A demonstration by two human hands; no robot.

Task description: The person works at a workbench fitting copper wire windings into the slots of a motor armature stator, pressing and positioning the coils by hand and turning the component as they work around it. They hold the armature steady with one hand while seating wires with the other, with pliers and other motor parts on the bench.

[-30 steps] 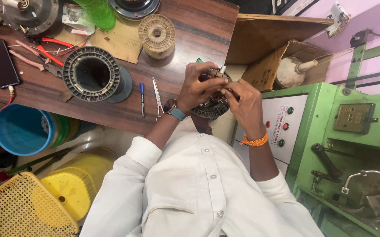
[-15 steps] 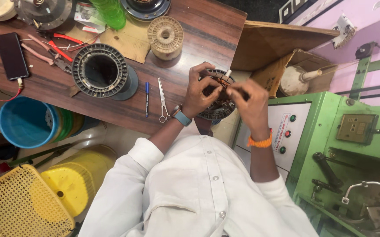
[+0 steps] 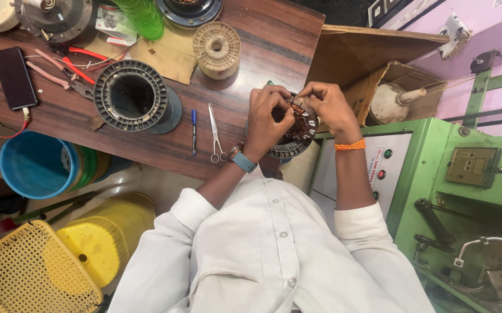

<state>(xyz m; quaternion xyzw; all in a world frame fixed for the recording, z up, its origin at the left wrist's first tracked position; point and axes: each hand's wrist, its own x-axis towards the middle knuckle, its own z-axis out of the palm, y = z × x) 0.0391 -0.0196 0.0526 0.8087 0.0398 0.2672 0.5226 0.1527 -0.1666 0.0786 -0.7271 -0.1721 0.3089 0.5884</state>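
Copper windings glint inside the round stator (image 3: 294,130) we hold at the table's (image 3: 262,35) edge. Compared with a second ago, both hands have crept up over its top rim, so the work now sits on the coil ends there. Our left hand (image 3: 268,119) curls closed around the near side, steadying it. Our right hand (image 3: 329,107) pinches a strand between thumb and fingertips. Scissors (image 3: 216,133) and a blue pen (image 3: 193,130) lie just left of our left hand.

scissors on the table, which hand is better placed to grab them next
Left, probably: the scissors lie just outside the left hand, while the right hand sits across the motor stator from them. Both hands are on its copper windings.
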